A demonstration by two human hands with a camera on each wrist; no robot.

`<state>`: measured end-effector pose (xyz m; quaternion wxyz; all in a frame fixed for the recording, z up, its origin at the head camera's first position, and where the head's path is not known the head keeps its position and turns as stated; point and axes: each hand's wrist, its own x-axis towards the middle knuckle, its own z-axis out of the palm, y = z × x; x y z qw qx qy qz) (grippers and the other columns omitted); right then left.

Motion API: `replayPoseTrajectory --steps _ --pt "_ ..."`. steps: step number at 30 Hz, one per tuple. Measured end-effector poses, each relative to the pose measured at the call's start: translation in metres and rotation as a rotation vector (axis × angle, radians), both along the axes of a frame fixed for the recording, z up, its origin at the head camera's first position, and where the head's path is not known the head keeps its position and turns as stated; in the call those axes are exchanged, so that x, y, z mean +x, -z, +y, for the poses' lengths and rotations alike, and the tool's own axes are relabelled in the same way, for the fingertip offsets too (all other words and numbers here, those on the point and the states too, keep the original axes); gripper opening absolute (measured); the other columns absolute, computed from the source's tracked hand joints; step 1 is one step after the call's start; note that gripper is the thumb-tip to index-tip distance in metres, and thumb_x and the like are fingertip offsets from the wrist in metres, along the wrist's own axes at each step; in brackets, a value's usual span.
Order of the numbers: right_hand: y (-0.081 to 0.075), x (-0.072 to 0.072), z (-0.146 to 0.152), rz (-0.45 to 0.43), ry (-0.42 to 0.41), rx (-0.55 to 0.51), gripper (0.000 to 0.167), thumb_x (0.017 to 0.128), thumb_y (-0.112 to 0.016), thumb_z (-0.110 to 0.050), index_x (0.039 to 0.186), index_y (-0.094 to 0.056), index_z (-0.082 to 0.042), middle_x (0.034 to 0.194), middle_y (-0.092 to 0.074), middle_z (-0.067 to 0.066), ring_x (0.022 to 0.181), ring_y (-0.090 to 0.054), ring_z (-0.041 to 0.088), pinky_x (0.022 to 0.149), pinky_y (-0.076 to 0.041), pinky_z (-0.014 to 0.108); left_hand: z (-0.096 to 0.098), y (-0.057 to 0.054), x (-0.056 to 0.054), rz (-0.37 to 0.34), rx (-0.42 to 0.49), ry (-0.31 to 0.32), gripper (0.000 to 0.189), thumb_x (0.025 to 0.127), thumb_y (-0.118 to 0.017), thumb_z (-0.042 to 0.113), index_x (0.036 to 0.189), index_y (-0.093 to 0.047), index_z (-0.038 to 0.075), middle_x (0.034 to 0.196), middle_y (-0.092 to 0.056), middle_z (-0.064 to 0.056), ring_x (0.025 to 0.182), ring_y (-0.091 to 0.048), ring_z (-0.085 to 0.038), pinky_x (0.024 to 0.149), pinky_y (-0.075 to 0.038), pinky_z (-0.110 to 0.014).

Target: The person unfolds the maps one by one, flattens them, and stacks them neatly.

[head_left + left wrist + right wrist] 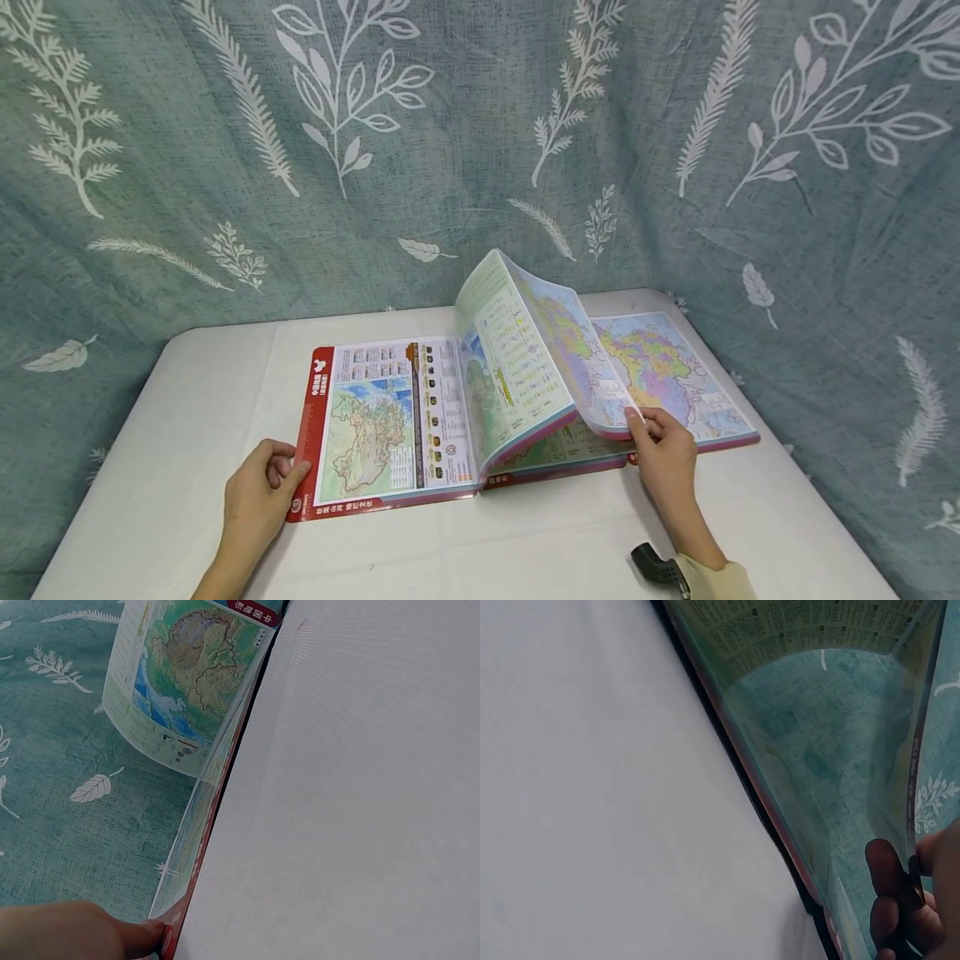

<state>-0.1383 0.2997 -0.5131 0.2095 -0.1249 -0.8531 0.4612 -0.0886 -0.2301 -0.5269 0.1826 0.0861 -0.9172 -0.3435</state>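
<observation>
A foldable laminated map (397, 483) with a red left border lies spread on the table. Its left end is pinched at the edge by my left hand (258, 487), thumb on the red border. My right hand (663, 450) pinches the lower corner of a raised map panel (555, 325), which stands tilted up in a fold at the middle. In the right wrist view, thumb and fingers of the right hand (922, 900) lie on either side of the panel's edge. Beyond that hand, another map part (652, 367) lies flat on the right.
A white cloth covers the table (187, 400). Behind and at both sides hangs a green curtain (480, 150) with white leaf prints. A black device (656, 567) is at the right wrist, beside a beige sleeve (720, 581).
</observation>
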Motion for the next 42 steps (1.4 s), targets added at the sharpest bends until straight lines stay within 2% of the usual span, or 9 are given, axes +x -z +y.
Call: replayPoseTrajectory --steps 5,9,16,23,30,34,37,40,42 --pt "0.000 0.000 0.008 -0.029 0.015 0.002 0.030 0.103 -0.071 -0.028 0.110 -0.075 0.001 0.082 -0.079 0.013 0.048 -0.059 0.002 0.043 -0.037 0.022 0.000 -0.001 0.001 0.004 -0.009 0.000 0.029 0.084 -0.089 0.008 0.104 -0.069 0.003 0.076 -0.057 -0.002 0.067 -0.044 -0.009 0.059 -0.034 -0.022" --pt "-0.001 0.000 0.013 -0.039 0.021 0.033 0.030 0.102 -0.071 -0.027 0.110 -0.075 0.002 0.089 -0.080 0.018 0.053 -0.057 -0.001 0.045 -0.036 0.022 0.000 0.000 0.000 0.003 -0.015 -0.003 0.029 0.084 -0.089 0.008 0.104 -0.068 0.003 0.076 -0.057 -0.002 0.067 -0.045 -0.010 0.058 -0.035 -0.022" --pt "-0.005 0.003 0.026 -0.056 0.062 0.092 0.032 0.101 -0.072 -0.027 0.111 -0.076 0.003 0.074 -0.075 0.011 0.051 -0.042 0.002 0.046 -0.029 0.026 0.001 -0.001 0.000 -0.011 -0.006 -0.005 0.029 0.084 -0.089 0.009 0.104 -0.069 0.003 0.076 -0.057 -0.002 0.067 -0.044 -0.010 0.059 -0.034 -0.023" --pt "-0.004 0.004 0.040 -0.099 0.112 0.116 0.037 0.102 -0.070 -0.031 0.114 -0.075 0.003 0.073 -0.074 0.008 0.056 -0.045 0.003 0.050 -0.032 0.026 0.002 -0.003 0.000 -0.024 -0.005 -0.009 0.030 0.085 -0.089 0.009 0.106 -0.068 0.002 0.077 -0.057 -0.003 0.069 -0.045 -0.012 0.059 -0.035 -0.023" --pt "-0.002 0.005 0.051 -0.102 0.141 0.157 0.035 0.102 -0.070 -0.030 0.114 -0.076 0.001 0.079 -0.077 0.011 0.059 -0.047 0.002 0.056 -0.034 0.023 0.001 0.000 0.000 -0.015 -0.013 -0.008 0.030 0.084 -0.089 0.009 0.104 -0.068 0.003 0.076 -0.056 -0.002 0.068 -0.046 -0.011 0.059 -0.035 -0.021" --pt "-0.002 0.006 0.058 -0.091 0.157 0.161 0.035 0.102 -0.070 -0.030 0.116 -0.075 0.002 0.084 -0.079 0.017 0.058 -0.048 -0.004 0.057 -0.036 0.019 0.001 0.001 0.000 0.001 -0.009 0.000 0.030 0.083 -0.089 0.008 0.104 -0.068 0.004 0.076 -0.056 -0.001 0.067 -0.045 -0.010 0.059 -0.035 -0.021" --pt "-0.002 0.007 0.063 -0.078 0.173 0.158 0.035 0.102 -0.069 -0.029 0.117 -0.075 0.003 0.094 -0.079 0.021 0.062 -0.047 -0.015 0.062 -0.038 0.017 0.000 0.001 0.001 0.008 -0.007 0.006 0.030 0.083 -0.090 0.009 0.104 -0.068 0.004 0.076 -0.057 -0.001 0.067 -0.045 -0.009 0.059 -0.035 -0.022" --pt "-0.001 0.007 0.069 -0.076 0.194 0.171 0.036 0.103 -0.069 -0.028 0.118 -0.075 0.003 0.101 -0.078 0.023 0.070 -0.043 -0.024 0.071 -0.039 0.021 0.001 0.000 0.001 0.006 -0.008 0.003 0.030 0.084 -0.089 0.010 0.104 -0.068 0.004 0.076 -0.056 -0.001 0.068 -0.045 -0.009 0.059 -0.035 -0.022" --pt "-0.001 0.007 0.072 -0.079 0.208 0.182 0.036 0.103 -0.068 -0.028 0.119 -0.075 0.003 0.102 -0.078 0.023 0.077 -0.045 -0.022 0.075 -0.039 0.024 0.001 -0.001 0.001 0.003 -0.011 0.000 0.030 0.084 -0.089 0.010 0.104 -0.068 0.004 0.077 -0.056 -0.001 0.068 -0.045 -0.010 0.059 -0.035 -0.022"
